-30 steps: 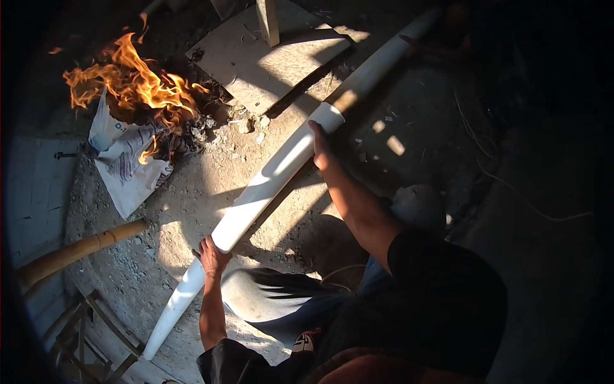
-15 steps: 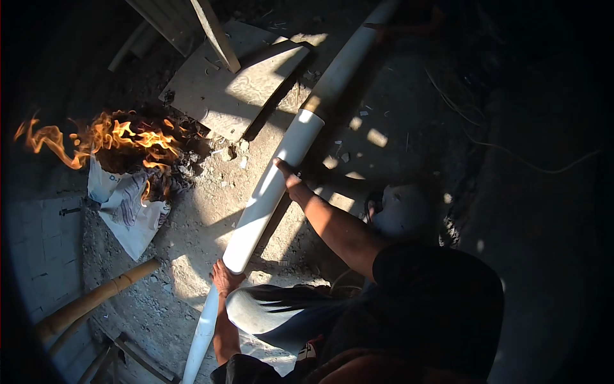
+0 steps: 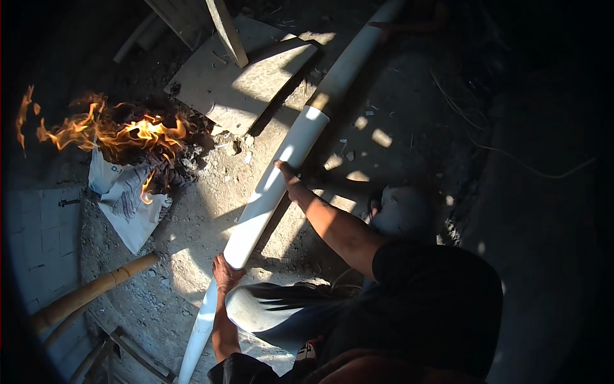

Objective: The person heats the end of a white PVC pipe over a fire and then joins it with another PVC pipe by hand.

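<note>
A wide white tube (image 3: 268,200) slanted across the ground to the right of the burning sack (image 3: 132,212), with a narrower white pipe (image 3: 199,334) extending from its lower end, below and right of the sack. There the left hand (image 3: 226,275) was wrapped around the narrower pipe, just at the tube's rim. The right hand (image 3: 291,182), directly right of the sack, grasped the tube partway along: its thumb lay over the upper face, the palm against the side farther from the sack, the remaining fingers hidden behind the tube. Above and right of the sack, another pipe length (image 3: 348,61) extended from the tube's upper end toward a co-worker's shadowed hand (image 3: 384,27), whose grip I could not tell.
</note>
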Demonstrator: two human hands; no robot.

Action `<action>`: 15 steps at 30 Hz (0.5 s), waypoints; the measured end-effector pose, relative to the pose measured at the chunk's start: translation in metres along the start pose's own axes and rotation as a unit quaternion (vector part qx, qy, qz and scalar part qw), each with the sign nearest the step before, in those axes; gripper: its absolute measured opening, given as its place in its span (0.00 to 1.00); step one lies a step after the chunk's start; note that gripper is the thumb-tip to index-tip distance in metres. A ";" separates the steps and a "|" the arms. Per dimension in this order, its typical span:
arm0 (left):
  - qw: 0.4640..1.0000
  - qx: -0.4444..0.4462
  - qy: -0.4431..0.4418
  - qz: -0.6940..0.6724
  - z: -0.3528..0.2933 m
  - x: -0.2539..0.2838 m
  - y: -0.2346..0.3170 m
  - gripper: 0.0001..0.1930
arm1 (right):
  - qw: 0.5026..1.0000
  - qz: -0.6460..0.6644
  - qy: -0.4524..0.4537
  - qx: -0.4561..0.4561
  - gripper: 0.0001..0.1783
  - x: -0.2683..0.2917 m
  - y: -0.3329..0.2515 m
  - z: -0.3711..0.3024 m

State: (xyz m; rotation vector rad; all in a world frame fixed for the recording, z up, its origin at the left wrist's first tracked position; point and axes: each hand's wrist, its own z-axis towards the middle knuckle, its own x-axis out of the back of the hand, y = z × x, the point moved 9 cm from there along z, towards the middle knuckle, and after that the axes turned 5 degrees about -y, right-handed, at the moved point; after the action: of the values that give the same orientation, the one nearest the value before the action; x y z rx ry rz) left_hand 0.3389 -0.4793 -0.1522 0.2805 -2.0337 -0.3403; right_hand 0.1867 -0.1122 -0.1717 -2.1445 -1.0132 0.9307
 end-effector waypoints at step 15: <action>1.000 -0.007 0.011 0.016 -0.014 0.009 -0.010 0.45 | 0.996 -0.034 -0.084 0.006 0.30 -0.012 0.033 -0.002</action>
State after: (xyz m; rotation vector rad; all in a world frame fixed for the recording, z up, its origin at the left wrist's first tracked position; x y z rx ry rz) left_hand 0.3481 -0.4930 -0.1422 0.2429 -2.0111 -0.3301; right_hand 0.1960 -0.1403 -0.1909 -2.0355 -1.1511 1.0962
